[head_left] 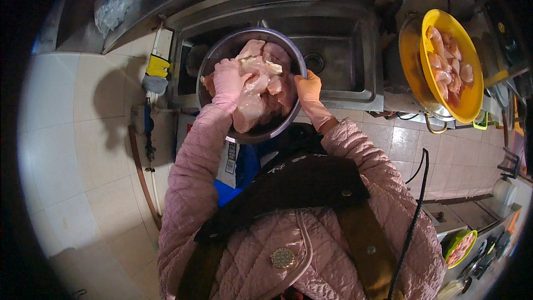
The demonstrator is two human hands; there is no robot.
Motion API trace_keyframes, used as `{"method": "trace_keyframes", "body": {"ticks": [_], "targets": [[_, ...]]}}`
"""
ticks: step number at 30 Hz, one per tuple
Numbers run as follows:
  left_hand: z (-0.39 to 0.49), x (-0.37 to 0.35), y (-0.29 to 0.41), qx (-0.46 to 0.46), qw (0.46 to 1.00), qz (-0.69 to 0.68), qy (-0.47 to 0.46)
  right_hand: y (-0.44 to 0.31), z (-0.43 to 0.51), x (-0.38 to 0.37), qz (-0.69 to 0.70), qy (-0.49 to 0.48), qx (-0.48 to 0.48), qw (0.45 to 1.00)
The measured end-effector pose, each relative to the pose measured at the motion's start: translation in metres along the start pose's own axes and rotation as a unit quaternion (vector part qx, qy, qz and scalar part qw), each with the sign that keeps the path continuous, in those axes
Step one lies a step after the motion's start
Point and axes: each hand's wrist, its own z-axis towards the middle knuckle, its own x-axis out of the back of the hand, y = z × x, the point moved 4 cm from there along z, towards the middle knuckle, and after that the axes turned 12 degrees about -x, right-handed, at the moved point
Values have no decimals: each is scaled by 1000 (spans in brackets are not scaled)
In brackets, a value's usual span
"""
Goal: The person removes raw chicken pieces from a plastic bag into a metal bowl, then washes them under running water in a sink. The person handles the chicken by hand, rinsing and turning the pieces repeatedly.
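A round metal bowl (298, 50) full of raw chicken pieces (254, 87) sits before me over the left part of a stainless steel sink (337, 60). My left hand (229, 79), in a pale pink glove, lies on the chicken inside the bowl, its fingers curled against a piece; whether it grips that piece I cannot tell. My right hand (308, 87), gloved too and looking orange in the light, holds the bowl's right rim with the thumb near the edge. The chicken hides the middle of the bowl's floor.
A yellow colander (476, 87) of chicken pieces rests on a large metal pot (410, 66) at the right. A green basket (452, 254) with raw meat stands at lower right. Yellow and grey cloths (157, 66) hang on a pipe left of the sink.
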Motion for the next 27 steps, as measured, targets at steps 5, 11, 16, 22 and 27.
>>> {"method": "trace_keyframes", "body": {"ticks": [5,11,16,22,27], "targets": [[-2,-11,-1,-13,999,-34,1,2,1,0,-24,13,15,1000],[-8,-27,-6,-5,986,-163,-33,1,-1,2,-42,36,21,998],[-17,-25,-31,46,972,-228,18,1,-3,2,-25,12,-6,1000],[-20,-43,-38,69,985,-155,-41,7,3,2,-19,13,-7,1000],[-26,-63,-44,93,965,-245,6,8,5,1,-18,13,8,1000]]}}
